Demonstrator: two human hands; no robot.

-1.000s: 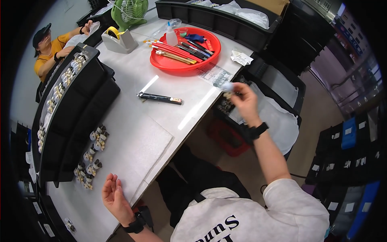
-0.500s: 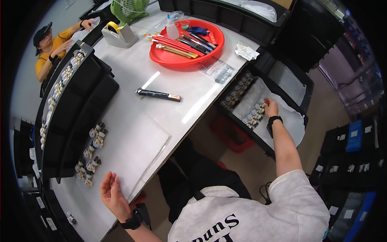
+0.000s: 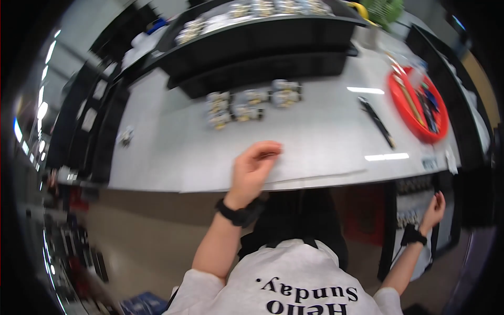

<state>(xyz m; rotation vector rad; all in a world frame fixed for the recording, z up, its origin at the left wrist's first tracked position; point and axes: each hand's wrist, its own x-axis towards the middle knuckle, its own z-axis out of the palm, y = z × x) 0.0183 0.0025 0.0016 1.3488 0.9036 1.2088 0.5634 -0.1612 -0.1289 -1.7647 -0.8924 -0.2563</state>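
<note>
My left hand (image 3: pixel 254 170) hovers over the near edge of the white table, fingers loosely bent, with nothing visible in it. Beyond it stand several small painted figurines (image 3: pixel 247 105) in grey-white, yellow and dark colours, too blurred for detail. At the lower right my right hand (image 3: pixel 434 210) is raised beside a black tray (image 3: pixel 387 236), its fingers loosely apart and apparently holding nothing. Rows of similar figurines (image 3: pixel 407 218) lie on white lining in that tray. One lone figurine (image 3: pixel 126 136) sits at the table's left side.
Stacked black bins (image 3: pixel 262 50) with more figurines on top stand at the back. A red tray (image 3: pixel 436 137) of brushes and pens lies at the right, with a black pen-like item (image 3: pixel 377 122) left of it. A green fan (image 3: pixel 382 11) stands at the back right.
My view has swung left, bringing the table figurines to the middle. My right hand has come away from the figurine row in the tray. My left hand stays over the table edge.
</note>
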